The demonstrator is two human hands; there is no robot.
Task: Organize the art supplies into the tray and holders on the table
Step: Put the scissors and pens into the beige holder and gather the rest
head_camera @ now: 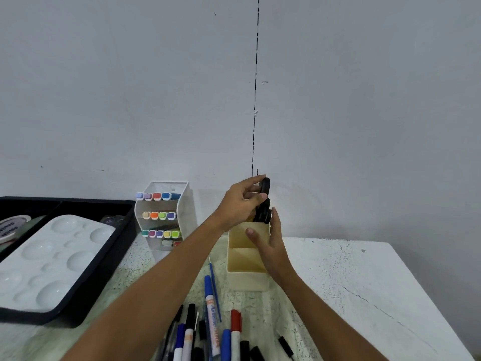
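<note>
My left hand (240, 201) grips the black handles of a pair of scissors (264, 204) that stands upright in the back compartment of a cream holder (247, 277). My right hand (270, 243) wraps round the holder's right wall, thumb inside the rim. The blades are hidden in the holder. Several markers and pens (212, 332) lie loose on the table in front, among them a blue-capped Artline marker (211, 306) and a red-capped one (235, 327). A thin blue brush (215, 290) lies beside them.
A black tray (104, 259) at the left holds a white paint palette (52, 259) and tape rolls (13, 225). A white tiered holder (182, 212) with several coloured markers stands by the wall. The table's right edge (429, 295) drops off.
</note>
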